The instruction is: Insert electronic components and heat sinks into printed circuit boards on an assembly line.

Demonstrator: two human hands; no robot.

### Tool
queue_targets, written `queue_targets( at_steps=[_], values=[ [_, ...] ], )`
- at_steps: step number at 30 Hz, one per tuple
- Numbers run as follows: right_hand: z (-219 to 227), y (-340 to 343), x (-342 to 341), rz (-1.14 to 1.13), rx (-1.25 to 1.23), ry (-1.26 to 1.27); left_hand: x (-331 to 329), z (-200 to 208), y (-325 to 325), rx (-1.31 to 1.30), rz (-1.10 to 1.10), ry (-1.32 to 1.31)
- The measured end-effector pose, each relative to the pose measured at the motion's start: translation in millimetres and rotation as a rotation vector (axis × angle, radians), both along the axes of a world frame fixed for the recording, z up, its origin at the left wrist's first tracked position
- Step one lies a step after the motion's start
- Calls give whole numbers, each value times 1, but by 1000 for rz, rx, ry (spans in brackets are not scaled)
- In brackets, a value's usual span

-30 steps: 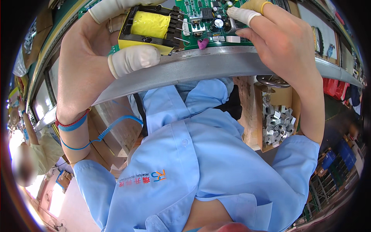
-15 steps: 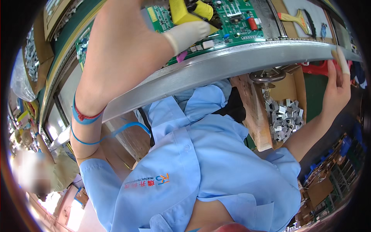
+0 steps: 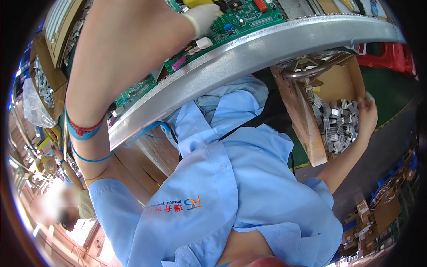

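My left hand (image 3: 142, 40) reaches over a green circuit board (image 3: 249, 24). Its thumb wears a white finger cot and lies against a yellow block-shaped component (image 3: 198, 2) on the board. The other fingers of that hand run out at the top edge, so their grip is hidden. My right hand (image 3: 367, 115) is low at the right side of a cardboard box (image 3: 340, 82), beside a pile of small silvery metal pieces (image 3: 340, 127). Its fingers are loosely bent and partly hidden, with a pale cot on one fingertip. Nothing shows in them.
A curved metal rail (image 3: 249, 53) runs between my body and the board. Below it is a round metal handwheel (image 3: 307, 66). A red plastic object (image 3: 387, 58) lies far right. Another box of metal pieces (image 3: 43, 84) stands left, near a person (image 3: 58, 204). A blue cord hangs from my left wrist.
My right hand has come down from beside the rail to the box of metal pieces. The view has shifted, and my left hand stays over the board, with the yellow component nearer the top edge.
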State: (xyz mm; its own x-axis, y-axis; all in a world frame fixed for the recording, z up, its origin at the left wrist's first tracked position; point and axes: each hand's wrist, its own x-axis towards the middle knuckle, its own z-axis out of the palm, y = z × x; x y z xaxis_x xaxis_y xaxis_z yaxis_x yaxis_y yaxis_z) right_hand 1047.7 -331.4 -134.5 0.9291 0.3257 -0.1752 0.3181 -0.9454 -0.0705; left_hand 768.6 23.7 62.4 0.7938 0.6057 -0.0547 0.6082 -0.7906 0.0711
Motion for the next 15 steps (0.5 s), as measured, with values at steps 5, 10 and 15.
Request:
queue_targets(
  at_steps=[5,10,15],
  values=[
    [43,102,-29,434,692,-255,2,4,-8,-30,130,-39],
    [86,148,-34,498,610,-307,11,4,-11,-31,110,-17],
    [79,113,-17,310,606,-421,10,-3,-2,-83,-83,-68]
  ],
)
